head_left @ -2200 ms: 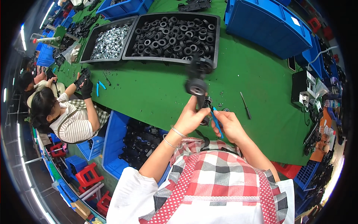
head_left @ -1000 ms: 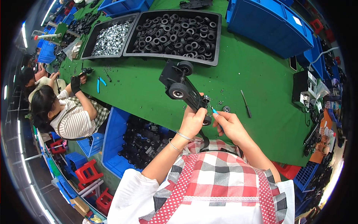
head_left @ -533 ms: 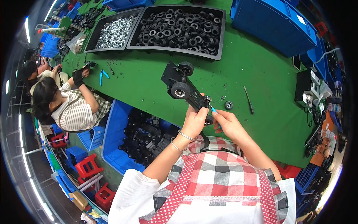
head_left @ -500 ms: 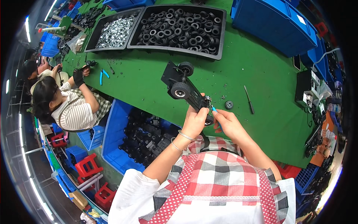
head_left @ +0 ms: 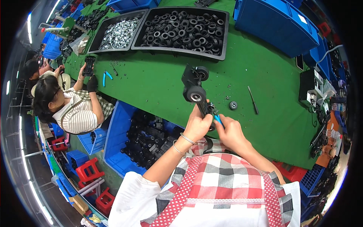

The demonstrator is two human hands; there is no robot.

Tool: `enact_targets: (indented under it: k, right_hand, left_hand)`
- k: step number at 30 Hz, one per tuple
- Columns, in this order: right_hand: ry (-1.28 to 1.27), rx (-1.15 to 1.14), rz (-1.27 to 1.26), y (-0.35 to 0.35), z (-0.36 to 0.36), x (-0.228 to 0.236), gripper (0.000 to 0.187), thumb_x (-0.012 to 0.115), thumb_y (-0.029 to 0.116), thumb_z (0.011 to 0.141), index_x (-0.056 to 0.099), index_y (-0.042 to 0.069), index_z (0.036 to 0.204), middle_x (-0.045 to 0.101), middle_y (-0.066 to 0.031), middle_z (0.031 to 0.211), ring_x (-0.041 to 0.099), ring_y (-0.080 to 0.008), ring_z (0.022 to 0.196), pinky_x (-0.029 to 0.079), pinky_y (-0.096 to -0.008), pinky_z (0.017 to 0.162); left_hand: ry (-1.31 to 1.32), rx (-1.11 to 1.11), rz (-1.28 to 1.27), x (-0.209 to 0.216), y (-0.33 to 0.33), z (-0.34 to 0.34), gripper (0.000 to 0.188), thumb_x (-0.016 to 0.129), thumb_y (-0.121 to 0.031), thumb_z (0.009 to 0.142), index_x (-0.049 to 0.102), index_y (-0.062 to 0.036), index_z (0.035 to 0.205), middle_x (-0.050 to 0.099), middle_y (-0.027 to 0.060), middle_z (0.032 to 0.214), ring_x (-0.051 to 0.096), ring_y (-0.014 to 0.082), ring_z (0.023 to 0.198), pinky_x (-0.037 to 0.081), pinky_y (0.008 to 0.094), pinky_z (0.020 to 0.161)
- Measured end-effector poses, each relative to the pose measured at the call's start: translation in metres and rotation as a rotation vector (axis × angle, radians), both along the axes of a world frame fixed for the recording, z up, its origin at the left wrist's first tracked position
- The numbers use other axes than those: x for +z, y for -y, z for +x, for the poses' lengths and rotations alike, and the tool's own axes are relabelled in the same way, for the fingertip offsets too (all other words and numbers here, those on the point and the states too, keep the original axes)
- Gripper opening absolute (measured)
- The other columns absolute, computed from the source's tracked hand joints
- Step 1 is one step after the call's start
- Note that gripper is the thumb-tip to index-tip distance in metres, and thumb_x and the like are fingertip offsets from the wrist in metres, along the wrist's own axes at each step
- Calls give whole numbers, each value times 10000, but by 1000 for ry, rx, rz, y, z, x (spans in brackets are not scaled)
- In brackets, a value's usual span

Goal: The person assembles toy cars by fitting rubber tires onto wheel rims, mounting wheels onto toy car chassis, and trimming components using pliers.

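Note:
My left hand [head_left: 197, 123] is closed around the near part of a black toy car chassis [head_left: 205, 107], which tilts up and away over the table. Two black wheels with silver hubs show at its far end, the nearer one being a wheel [head_left: 196, 94] facing me. My right hand [head_left: 230, 132] grips blue-handled pliers [head_left: 217, 118], their tip against the chassis beside my left thumb. My fingers hide most of the near axle, where part of another wheel shows. On the green table [head_left: 264, 132], right of the chassis, lie a loose wheel [head_left: 233, 105] and a thin dark screwdriver-like tool [head_left: 253, 100].
Across the table stand a black tray of tyres [head_left: 181, 48] and a tray of silvery parts [head_left: 99, 51]. A blue bin [head_left: 113, 151] of black chassis is at my left. Large blue bins [head_left: 276, 26] stand far right. A co-worker [head_left: 75, 109] sits left, near blue pliers [head_left: 107, 77].
The chassis has swung to the right and turned more upright in my left hand. My right hand has shifted slightly with the pliers. The co-worker now holds up a flat black part.

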State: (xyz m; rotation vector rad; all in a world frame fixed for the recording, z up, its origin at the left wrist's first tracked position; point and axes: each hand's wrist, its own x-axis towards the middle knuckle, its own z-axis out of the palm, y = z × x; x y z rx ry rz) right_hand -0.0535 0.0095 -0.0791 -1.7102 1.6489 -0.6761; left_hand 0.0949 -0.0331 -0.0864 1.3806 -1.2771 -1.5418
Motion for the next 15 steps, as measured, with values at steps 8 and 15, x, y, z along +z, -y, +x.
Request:
enact_targets:
  k: [8, 15]
  right_hand:
    - [-250, 169, 147, -14, -30, -24, 373, 617, 275, 805, 604, -7, 1048, 600, -194, 821, 617, -369, 742, 502, -449, 652]
    - [-561, 58, -207, 4, -77, -80, 417, 707, 284, 712, 624, -12, 994, 555, -137, 958, 495, -287, 975, 350, -422, 873]
  left_hand:
    - [-391, 159, 535, -8, 12, 27, 409, 482, -102, 840, 394, -50, 1236, 475, 64, 679, 467, 143, 435, 256, 242, 331]
    - [-458, 221, 656, -10, 5, 44, 377, 474, -95, 847, 399, -44, 1213, 485, 82, 687, 505, 178, 461, 269, 237, 334]
